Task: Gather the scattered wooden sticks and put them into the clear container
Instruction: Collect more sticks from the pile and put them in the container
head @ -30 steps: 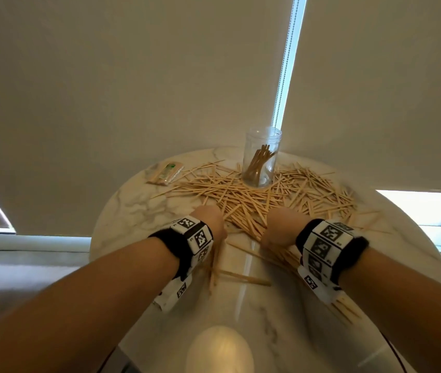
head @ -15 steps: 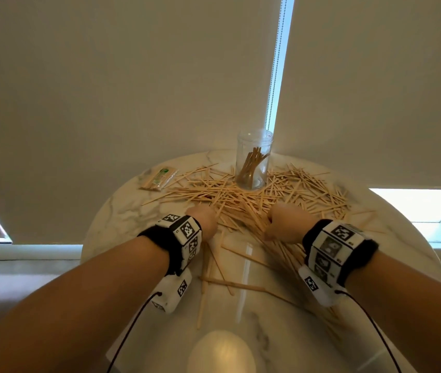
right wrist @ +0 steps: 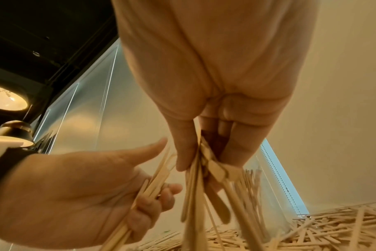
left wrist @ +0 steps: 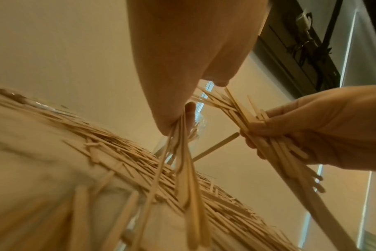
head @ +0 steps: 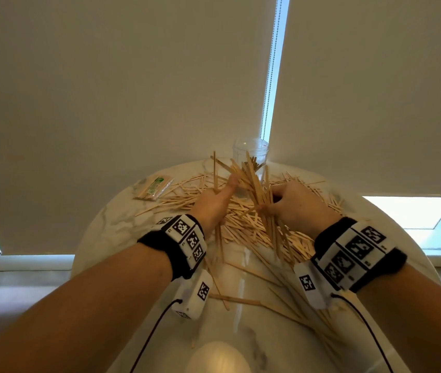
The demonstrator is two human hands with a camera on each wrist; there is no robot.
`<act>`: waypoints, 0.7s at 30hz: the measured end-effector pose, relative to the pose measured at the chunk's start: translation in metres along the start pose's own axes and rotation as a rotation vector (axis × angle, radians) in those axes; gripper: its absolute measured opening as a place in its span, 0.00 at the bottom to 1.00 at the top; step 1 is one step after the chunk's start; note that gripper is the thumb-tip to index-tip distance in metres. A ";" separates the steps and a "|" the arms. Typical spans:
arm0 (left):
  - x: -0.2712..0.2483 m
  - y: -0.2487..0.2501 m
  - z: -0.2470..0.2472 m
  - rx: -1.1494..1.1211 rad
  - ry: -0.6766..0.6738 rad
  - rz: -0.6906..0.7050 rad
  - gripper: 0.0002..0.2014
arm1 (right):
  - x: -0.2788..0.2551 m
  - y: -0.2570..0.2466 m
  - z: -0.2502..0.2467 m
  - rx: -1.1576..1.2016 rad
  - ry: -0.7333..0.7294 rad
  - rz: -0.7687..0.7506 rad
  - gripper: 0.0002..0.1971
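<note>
Many thin wooden sticks (head: 243,219) lie scattered over the round marble table (head: 122,227). A clear jar (head: 251,153) with a few sticks in it stands at the table's far edge. Both hands are raised above the pile, just in front of the jar. My left hand (head: 214,200) grips a small bunch of sticks (left wrist: 182,152), thumb stretched out. My right hand (head: 292,203) grips a bigger, untidy bunch (head: 254,184) that fans upward across the jar. In the right wrist view the fingers (right wrist: 230,152) curl round the bundle (right wrist: 195,195).
A small wrapped packet (head: 153,187) lies at the table's far left. Loose sticks (head: 235,300) lie near the front, between my wrists. Closed roller blinds (head: 133,90) hang right behind the table, with a bead chain (head: 270,76) in the gap.
Both hands, which were pressed down on the pile, have closed on bunches of sticks and lifted them up toward the jar.
</note>
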State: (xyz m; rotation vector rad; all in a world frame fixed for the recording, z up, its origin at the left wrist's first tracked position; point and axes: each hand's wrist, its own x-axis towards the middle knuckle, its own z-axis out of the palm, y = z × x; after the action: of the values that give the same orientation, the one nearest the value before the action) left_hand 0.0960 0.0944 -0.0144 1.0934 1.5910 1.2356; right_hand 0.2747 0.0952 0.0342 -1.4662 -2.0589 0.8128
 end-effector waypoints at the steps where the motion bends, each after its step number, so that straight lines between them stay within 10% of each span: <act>1: 0.001 0.001 0.004 -0.029 -0.021 0.009 0.48 | 0.000 0.000 0.002 0.009 0.012 -0.027 0.05; 6: 0.003 0.005 0.024 -0.180 -0.201 0.057 0.46 | 0.006 -0.003 0.024 -0.072 0.022 -0.148 0.07; 13: 0.004 0.000 0.025 -0.151 -0.014 0.090 0.13 | 0.010 -0.001 0.040 -0.153 0.004 -0.222 0.06; 21: 0.001 0.001 0.017 -0.230 0.071 0.247 0.11 | 0.007 0.001 0.039 -0.190 0.019 -0.228 0.06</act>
State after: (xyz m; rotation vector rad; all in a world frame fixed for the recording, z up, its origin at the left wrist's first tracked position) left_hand 0.1113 0.1001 -0.0169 1.1313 1.3527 1.5943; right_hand 0.2460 0.0946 0.0064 -1.2948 -2.2877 0.5236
